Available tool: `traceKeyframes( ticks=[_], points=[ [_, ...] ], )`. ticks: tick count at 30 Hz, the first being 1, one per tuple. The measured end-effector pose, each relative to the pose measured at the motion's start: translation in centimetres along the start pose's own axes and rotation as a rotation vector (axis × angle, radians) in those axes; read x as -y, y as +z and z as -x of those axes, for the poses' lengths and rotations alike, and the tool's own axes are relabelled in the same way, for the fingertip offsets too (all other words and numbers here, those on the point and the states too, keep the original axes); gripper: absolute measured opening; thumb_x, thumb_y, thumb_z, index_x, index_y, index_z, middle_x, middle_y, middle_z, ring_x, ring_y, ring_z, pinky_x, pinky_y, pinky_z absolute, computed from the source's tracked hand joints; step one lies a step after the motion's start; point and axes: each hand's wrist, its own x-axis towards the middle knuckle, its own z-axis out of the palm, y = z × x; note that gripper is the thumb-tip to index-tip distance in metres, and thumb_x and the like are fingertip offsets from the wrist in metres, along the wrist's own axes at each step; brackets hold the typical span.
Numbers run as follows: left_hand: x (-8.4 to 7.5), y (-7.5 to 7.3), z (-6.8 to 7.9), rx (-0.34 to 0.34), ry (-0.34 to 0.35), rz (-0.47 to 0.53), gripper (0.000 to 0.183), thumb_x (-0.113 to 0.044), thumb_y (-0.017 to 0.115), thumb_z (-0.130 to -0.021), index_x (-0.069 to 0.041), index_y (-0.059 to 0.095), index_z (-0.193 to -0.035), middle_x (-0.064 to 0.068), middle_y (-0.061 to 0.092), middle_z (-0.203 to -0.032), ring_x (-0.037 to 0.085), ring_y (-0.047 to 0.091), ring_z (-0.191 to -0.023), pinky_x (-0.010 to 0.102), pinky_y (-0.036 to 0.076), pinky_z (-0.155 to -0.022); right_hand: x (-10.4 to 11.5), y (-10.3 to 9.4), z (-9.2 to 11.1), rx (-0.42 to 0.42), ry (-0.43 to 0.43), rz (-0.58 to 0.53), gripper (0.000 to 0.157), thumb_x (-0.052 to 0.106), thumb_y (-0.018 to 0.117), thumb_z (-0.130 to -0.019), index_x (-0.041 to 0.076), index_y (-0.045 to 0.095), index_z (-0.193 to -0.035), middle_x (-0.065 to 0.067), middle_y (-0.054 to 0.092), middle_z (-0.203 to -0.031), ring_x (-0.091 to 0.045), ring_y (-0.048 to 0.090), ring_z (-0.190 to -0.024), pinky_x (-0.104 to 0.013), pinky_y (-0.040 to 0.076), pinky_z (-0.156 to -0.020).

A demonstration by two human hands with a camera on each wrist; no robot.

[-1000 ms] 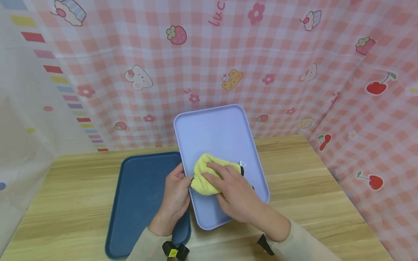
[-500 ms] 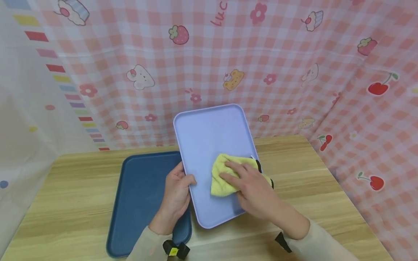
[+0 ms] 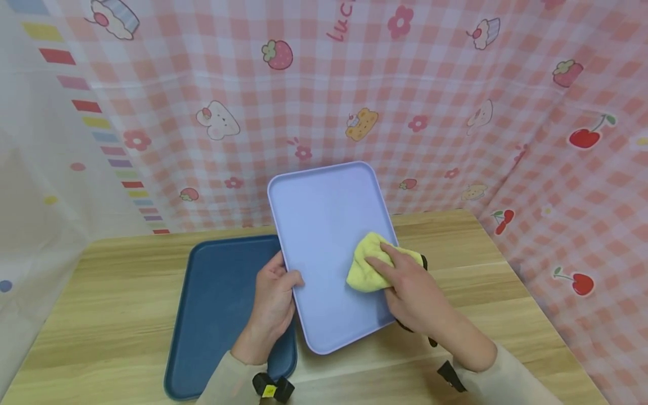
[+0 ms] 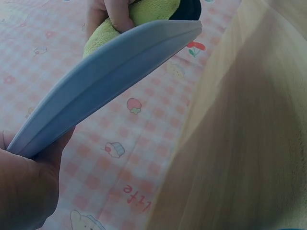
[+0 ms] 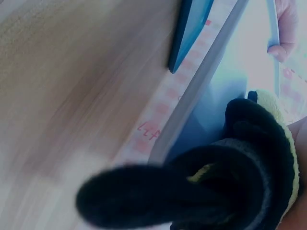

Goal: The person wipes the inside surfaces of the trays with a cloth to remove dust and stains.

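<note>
A lavender tray [image 3: 324, 214] is held up at a tilt above the table, its inner face toward the head camera. My left hand [image 3: 273, 298] grips its left edge, thumb over the rim and fingers behind. On the tray's right side, my right hand [image 3: 417, 292] holds a bunched yellow cleaning cloth [image 3: 367, 267] with black edging against the surface. From the left wrist, the tray appears edge-on [image 4: 105, 72] with the cloth [image 4: 148, 14] beyond it. Dark folds of the cloth [image 5: 259, 124] fill much of the right wrist view and hide most of the right hand.
A dark blue tray [image 3: 223, 315] lies flat on the wooden table [image 3: 111, 315], partly beneath the left forearm and the lavender tray. Behind the table hangs a pink checked curtain [image 3: 314, 84], which continues along the right side.
My right hand has slid the cloth rightward across the tray, from near my left thumb to the right edge, and slightly up lately. The left hand and tray stay nearly still.
</note>
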Motion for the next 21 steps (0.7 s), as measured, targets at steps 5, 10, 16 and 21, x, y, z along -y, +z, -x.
traceKeyframes(
  ticks=[5, 10, 16, 21],
  points=[
    [0.0, 0.0, 0.0, -0.003, 0.003, 0.000, 0.077, 0.017, 0.046, -0.074, 0.002, 0.052, -0.149, 0.023, 0.062, -0.140, 0.030, 0.056, -0.129, 0.044, 0.047, -0.104, 0.2, -0.1, 0.3, -0.033, 0.073, -0.022, 0.056, -0.005, 0.063, -0.085, 0.004, 0.065, -0.141, -0.028, 0.054, -0.147, -0.047, 0.057, -0.129, -0.062, 0.048, -0.102],
    [0.0, 0.1, 0.0, -0.009, 0.010, -0.004, 0.077, 0.017, 0.047, -0.075, 0.002, 0.052, -0.150, 0.023, 0.063, -0.139, 0.030, 0.056, -0.129, 0.045, 0.046, -0.105, 0.7, 0.0, 0.6, -0.060, 0.135, -0.064, 0.057, -0.002, 0.062, -0.087, 0.004, 0.062, -0.144, -0.025, 0.054, -0.147, -0.046, 0.060, -0.126, -0.064, 0.051, -0.095],
    [0.0, 0.0, 0.0, -0.012, 0.017, 0.000, 0.076, 0.017, 0.047, -0.074, 0.001, 0.053, -0.149, 0.023, 0.063, -0.138, 0.030, 0.057, -0.128, 0.042, 0.049, -0.101, 1.2, 0.3, 1.0, -0.073, 0.190, -0.103, 0.057, 0.001, 0.062, -0.089, 0.001, 0.059, -0.146, -0.024, 0.052, -0.149, -0.046, 0.061, -0.124, -0.064, 0.052, -0.095],
    [0.0, 0.0, 0.1, -0.022, 0.027, 0.010, 0.077, 0.018, 0.047, -0.074, 0.001, 0.054, -0.149, 0.023, 0.064, -0.137, 0.029, 0.058, -0.128, 0.039, 0.050, -0.099, 1.4, 0.6, 1.4, -0.084, 0.202, -0.109, 0.056, 0.001, 0.063, -0.088, 0.000, 0.060, -0.144, -0.024, 0.054, -0.147, -0.046, 0.063, -0.122, -0.064, 0.053, -0.093]
  ],
)
